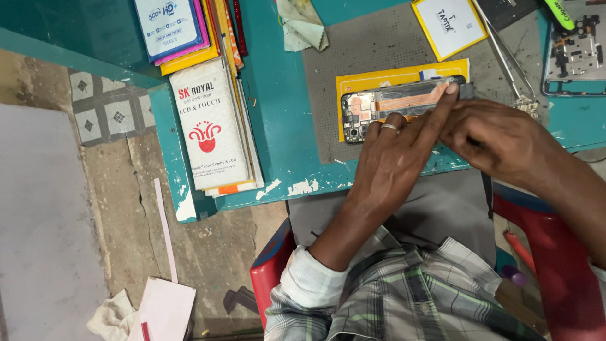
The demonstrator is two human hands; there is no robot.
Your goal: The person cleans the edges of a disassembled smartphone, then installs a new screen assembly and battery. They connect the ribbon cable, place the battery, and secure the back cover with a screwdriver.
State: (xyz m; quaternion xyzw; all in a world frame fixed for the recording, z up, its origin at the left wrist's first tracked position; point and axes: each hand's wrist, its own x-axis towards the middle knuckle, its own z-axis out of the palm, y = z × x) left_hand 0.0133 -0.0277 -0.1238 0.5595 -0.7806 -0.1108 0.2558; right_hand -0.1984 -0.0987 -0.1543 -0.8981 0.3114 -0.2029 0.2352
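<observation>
Left hand (394, 155): yours, ringed, fingers stretched narrow and long, forefinger tip pressing the far end of the opened phone (404, 104).
Right hand (499, 139): fingers curled tight just beside your left forefinger; whether they pinch anything, you can't tell.
Opened phone: lies under your left fingertips, back off, copper inside showing, on a yellow sheet (404, 79).
Grey mat (353, 44): beneath the sheet.
Tweezers (505, 53): beyond your right knuckles.
White box (208, 123): well left of your fingers.
</observation>
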